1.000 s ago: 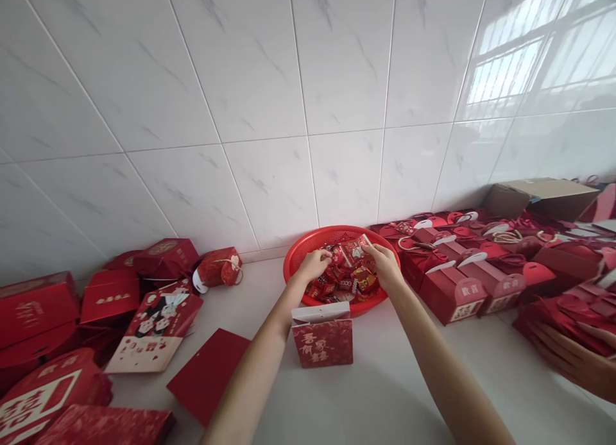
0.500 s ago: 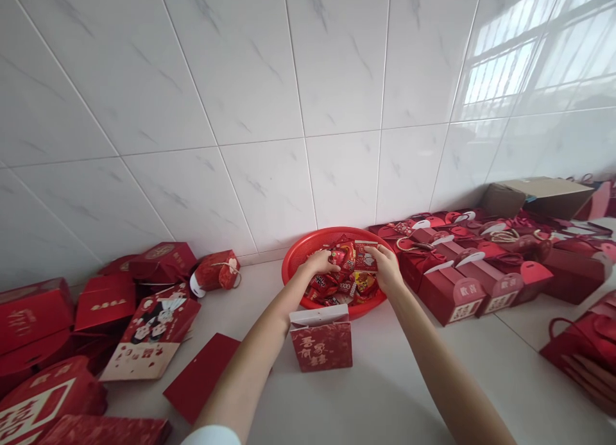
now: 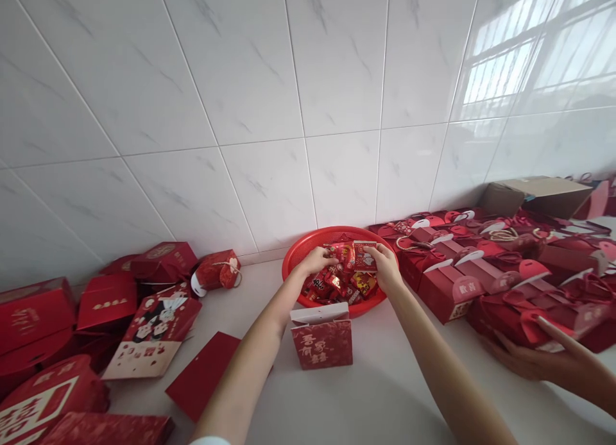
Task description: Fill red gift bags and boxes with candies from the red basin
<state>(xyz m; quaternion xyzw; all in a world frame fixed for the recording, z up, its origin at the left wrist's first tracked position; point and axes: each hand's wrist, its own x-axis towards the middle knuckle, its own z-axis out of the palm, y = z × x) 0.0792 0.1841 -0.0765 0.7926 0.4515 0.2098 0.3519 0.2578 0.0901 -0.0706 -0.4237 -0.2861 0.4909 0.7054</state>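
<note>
A red plastic basket (image 3: 292, 265) holds several wrapped candies (image 3: 332, 283) in red and yellow. Both my hands reach into it. At the left, my left hand (image 3: 317, 261) has its fingers curled in against the red wrappers; what they pinch is hidden. My right hand (image 3: 385, 267) grips a flat red printed packet (image 3: 364, 257) by its right edge, thumb on top. In front of the basket, between my forearms, an open red gift box (image 3: 323, 345) with gold characters stands upright.
Red gift boxes (image 3: 447, 288) crowd the right, with a cardboard box (image 3: 543, 195) behind. Another person's hand (image 3: 543, 358) touches boxes at lower right. On the left lie more red boxes (image 3: 106, 301), a flat red piece (image 3: 205, 374) and a roped pouch (image 3: 216, 270). A tiled wall (image 3: 260, 111) stands behind.
Another person's hand has come in at lower right with red boxes, where a red bag stood before. My left hand has shifted slightly left and its fingers have curled; my right stays with the packet.
</note>
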